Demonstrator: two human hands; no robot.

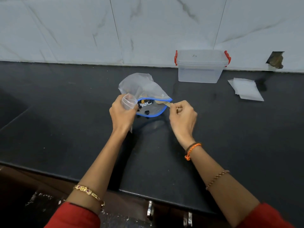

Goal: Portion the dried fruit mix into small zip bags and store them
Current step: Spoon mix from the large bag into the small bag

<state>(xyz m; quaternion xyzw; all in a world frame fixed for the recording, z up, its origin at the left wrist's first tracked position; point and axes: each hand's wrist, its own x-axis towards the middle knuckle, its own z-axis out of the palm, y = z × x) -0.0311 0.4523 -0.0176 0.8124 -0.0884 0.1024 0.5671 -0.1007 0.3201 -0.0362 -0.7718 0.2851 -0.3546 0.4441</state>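
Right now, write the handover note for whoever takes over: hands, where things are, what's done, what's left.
Left hand grips a small zip bag, its mouth open beside the big bag.
Right hand pinches a wooden spoon; its bowl is inside the large blue-rimmed bag of dried fruit mix, which lies on the black counter.
Spare small bags lie to the right; the lidded clear box stands at the wall.
Done: no filled bag in view.
Left: scoop, seal, repeat, store.

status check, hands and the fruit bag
Left hand grips small zip bag. Right hand pinches spoon in big bag. Nothing blocking.
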